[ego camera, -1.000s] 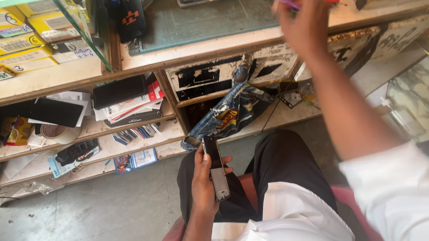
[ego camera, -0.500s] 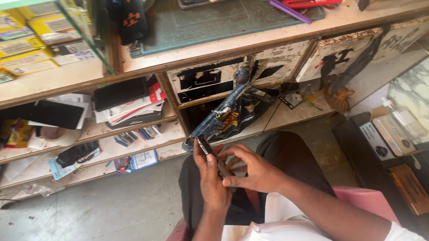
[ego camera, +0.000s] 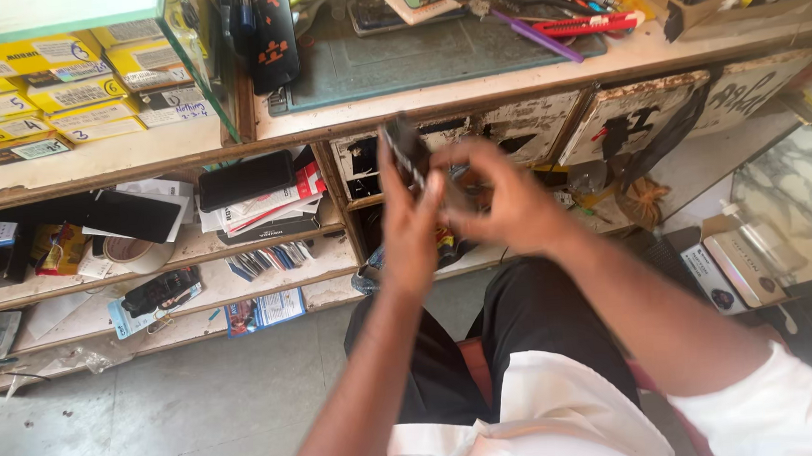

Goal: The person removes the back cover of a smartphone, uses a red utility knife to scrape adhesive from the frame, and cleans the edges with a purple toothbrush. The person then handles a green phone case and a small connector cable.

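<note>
Both hands are up in front of the worn wooden bench (ego camera: pixel 473 88), mid-job on a small dark phone-like device (ego camera: pixel 405 151). The left hand (ego camera: pixel 413 228) is closed round it from below and holds it nearly upright, top edge poking out; the right hand (ego camera: pixel 508 198) is curled against its right side, fingers (ego camera: pixel 458 164) pinched at the edge, though motion blur hides whether they hold a tool. Looks like the handling or opening stage: device in hand and being worked, nothing visibly removed, no part set down on the green mat (ego camera: pixel 433 53). The red-handled tool (ego camera: pixel 591 25) and purple tool (ego camera: pixel 535 40) lie unused at the far right of the bench. Against half a second ago: the device has been lifted from lap height to bench-edge height, and both hands have moved up and away from the body. A second ago the right hand was reaching over the bench; it is now on the device.
</note>
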{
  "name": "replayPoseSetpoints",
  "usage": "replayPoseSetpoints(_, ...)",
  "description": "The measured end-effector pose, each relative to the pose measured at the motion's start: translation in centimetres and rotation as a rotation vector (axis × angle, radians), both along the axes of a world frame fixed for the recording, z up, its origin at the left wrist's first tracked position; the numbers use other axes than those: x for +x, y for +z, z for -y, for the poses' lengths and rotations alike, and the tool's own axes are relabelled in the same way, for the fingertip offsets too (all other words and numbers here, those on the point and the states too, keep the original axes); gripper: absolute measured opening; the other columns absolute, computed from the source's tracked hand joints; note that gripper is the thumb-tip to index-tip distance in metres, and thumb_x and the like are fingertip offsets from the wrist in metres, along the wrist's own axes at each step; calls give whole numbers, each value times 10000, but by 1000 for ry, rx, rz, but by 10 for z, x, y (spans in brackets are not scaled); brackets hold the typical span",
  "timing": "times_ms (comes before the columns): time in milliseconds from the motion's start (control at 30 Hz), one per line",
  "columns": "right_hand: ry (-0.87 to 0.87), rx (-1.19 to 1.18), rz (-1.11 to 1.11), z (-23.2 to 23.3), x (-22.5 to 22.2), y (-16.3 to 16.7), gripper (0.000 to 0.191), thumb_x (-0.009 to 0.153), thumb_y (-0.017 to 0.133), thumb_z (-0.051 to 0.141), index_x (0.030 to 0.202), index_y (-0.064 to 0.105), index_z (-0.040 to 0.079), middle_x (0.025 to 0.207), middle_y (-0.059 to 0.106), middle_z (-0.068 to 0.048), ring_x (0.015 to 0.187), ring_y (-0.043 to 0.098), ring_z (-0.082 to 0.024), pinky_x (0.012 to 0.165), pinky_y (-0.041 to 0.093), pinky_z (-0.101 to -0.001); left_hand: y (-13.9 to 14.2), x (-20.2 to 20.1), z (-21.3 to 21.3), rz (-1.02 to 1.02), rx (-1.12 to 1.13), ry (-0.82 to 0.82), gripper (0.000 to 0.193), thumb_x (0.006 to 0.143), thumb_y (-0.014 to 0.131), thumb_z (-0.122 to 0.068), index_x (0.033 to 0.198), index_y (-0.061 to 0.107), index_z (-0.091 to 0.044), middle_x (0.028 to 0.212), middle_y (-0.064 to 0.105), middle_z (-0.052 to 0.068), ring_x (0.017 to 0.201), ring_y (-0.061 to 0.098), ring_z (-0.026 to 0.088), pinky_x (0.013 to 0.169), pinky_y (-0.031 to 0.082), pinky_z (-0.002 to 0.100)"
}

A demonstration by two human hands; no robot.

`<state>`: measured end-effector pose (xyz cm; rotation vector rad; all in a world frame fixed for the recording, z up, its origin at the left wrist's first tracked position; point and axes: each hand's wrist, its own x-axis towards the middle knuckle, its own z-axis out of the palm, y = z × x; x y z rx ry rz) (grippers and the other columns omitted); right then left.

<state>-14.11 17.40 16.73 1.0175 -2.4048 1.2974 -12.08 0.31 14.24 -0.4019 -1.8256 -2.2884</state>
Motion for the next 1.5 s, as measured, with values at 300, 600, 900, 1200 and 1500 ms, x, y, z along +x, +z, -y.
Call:
replayPoseSetpoints(300,-24,212,30,12,-85,100,563,736,814,202,1257,607,152,1472,553,-58,1296,579,-261,1017,565,-428,86,-111,58,180,155,6,742,946,487,-573,1390,534,20,1413,534,198,1199,584,330,946,555,458)
replayPoseSetpoints(600,132,405,-111,17,-113,119,593,735,811,172,1304,644,156,1485,566,-88,1391,527,-278,1183,393,-429,101,-137,65,484,-83,59,609,917,617,-494,1163,627,63,1066,661,143,654,641,196,469,526,302)
replayPoseSetpoints(900,178,375,-152,13,-119,114,516,848,807,251,1333,650,172,1501,570,-82,1399,536,-288,1173,427,-447,110,-149,60,499,-338,149,543,914,663,-469,985,684,69,795,658,96,518,587,163,392,452,306)
replayPoseSetpoints(1200,172,459,-178,13,-125,116,523,824,763,238,1334,657,184,1507,563,-83,1376,537,-297,1132,435,-456,105,-152,53,478,-522,237,556,903,689,-460,930,643,94,696,645,111,555,657,202,432,554,347)
replayPoseSetpoints(1500,80,332,-256,-18,-145,109,302,884,714,131,1180,773,151,1347,718,-70,1289,647,-252,1123,488,-422,49,-91,50,-154,-826,432,630,958,655,-531,1270,641,16,1146,659,273,964,698,364,816,570,486)
